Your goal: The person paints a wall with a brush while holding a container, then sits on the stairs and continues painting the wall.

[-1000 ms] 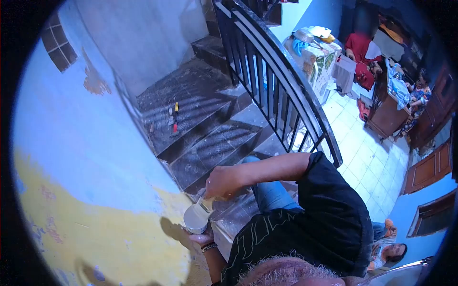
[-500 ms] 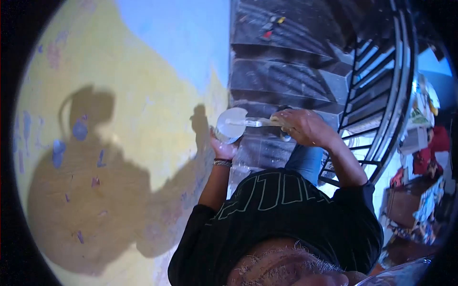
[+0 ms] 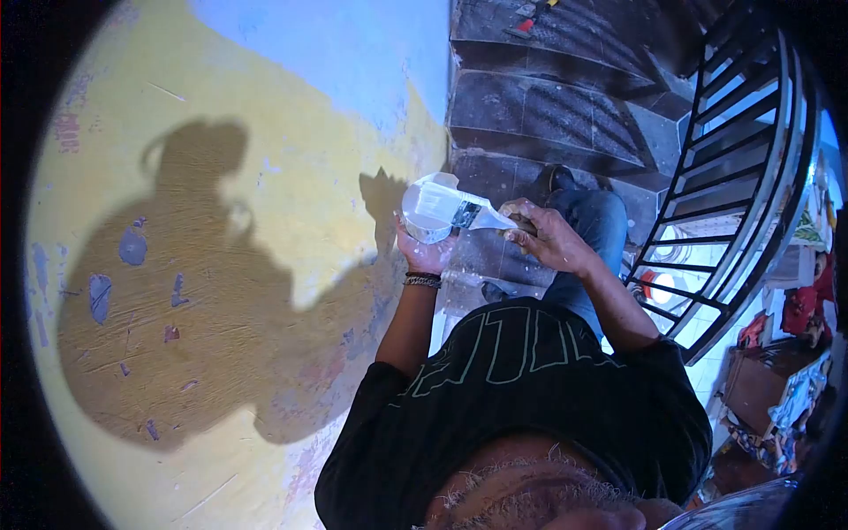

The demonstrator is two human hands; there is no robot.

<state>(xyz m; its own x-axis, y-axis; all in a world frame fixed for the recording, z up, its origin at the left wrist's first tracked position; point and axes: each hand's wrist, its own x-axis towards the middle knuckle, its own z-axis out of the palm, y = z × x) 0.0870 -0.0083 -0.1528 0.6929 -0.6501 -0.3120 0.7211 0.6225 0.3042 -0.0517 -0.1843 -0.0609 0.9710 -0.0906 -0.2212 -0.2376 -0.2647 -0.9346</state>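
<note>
My left hand (image 3: 426, 251) is wrapped round the lower part of a small round container (image 3: 427, 231) with white material in it, beside the wall. My right hand (image 3: 552, 237) grips the handle of a putty knife (image 3: 481, 215), whose broad blade lies over the container's mouth. White paste (image 3: 435, 196) shows at the blade and the container's top. Whether the blade touches the container's rim is hard to tell.
A patchy yellow and pale blue wall (image 3: 309, 106) rises on the left. Dark stairs (image 3: 548, 110) run upward, with a red and yellow tool (image 3: 523, 28) on one step. A black metal railing (image 3: 738, 168) curves along the right, with furniture (image 3: 764, 380) beyond it.
The putty knife has turned, so its broad blade face now shows over the container. My right hand has shifted slightly down. The whole view has shifted, showing the railing farther right.
</note>
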